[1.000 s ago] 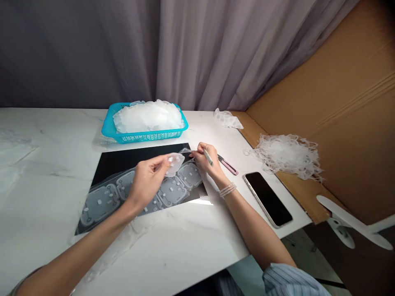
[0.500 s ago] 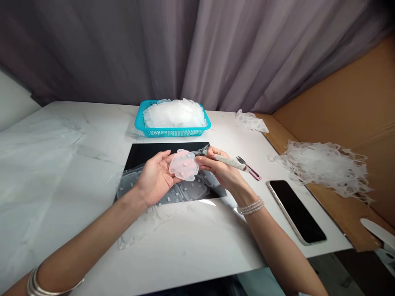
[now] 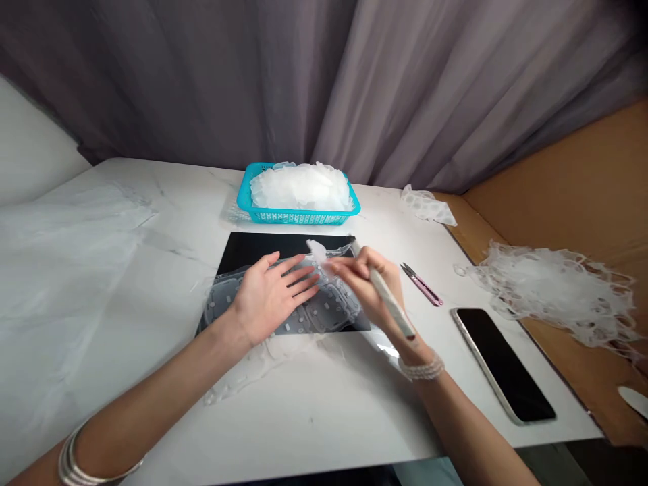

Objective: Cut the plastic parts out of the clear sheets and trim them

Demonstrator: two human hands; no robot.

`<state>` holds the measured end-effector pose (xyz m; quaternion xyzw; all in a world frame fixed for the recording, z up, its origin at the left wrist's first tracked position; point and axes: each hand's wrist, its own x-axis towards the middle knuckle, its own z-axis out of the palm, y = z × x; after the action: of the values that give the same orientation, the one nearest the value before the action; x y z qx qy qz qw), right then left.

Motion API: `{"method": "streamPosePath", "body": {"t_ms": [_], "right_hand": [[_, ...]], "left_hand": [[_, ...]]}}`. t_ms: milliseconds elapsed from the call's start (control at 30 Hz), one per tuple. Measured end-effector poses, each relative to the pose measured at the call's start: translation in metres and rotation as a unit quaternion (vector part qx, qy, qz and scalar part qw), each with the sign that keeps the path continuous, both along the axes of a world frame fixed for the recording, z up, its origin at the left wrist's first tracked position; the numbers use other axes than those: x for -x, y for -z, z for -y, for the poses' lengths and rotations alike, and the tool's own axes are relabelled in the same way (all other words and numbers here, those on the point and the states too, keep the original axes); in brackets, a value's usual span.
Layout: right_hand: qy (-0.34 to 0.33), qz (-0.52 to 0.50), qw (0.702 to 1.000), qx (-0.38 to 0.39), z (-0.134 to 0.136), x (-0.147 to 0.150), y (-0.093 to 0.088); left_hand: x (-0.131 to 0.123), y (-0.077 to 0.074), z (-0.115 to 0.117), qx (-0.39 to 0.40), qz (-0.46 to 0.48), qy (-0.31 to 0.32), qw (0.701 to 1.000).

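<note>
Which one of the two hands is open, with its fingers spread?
The left hand, on the arm with silver bangles. Its fingers are extended, while the right hand is curled around a pale pen-like tool and pinches a translucent piece.

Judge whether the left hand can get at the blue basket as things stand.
Probably yes: the left hand is spread open, apparently holding nothing, and the blue basket stands beyond the black mat with nothing tall between. The right hand, gripping a pen-like tool, is off to one side.
</note>
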<state>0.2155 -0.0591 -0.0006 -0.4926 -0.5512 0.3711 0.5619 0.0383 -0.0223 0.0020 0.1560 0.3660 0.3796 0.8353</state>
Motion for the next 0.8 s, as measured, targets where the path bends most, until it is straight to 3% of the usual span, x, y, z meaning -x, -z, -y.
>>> {"method": "streamPosePath", "body": {"t_ms": [100, 300, 467, 667, 800], "right_hand": [[-0.074, 0.06, 0.995, 0.016, 0.007, 0.009, -0.005], [0.055, -0.096, 0.994, 0.02, -0.003, -0.015, 0.001], [0.001, -0.154, 0.981, 0.114, -0.009, -0.017, 0.007], [-0.054, -0.145, 0.978, 0.138, -0.01, 0.003, 0.012], [0.007, -0.109, 0.987, 0.12, -0.028, -0.011, 0.012]], "left_hand": [[0.001, 0.0, 0.001, -0.012, 0.049, 0.032, 0.998], [0.007, -0.001, 0.001, -0.029, 0.077, 0.043, 0.996], [0.006, 0.001, 0.002, -0.026, 0.069, 0.067, 0.995], [0.002, 0.003, 0.005, -0.025, 0.071, 0.095, 0.993], [0.004, 0.01, 0.005, -0.041, 0.018, 0.087, 0.995]]}}
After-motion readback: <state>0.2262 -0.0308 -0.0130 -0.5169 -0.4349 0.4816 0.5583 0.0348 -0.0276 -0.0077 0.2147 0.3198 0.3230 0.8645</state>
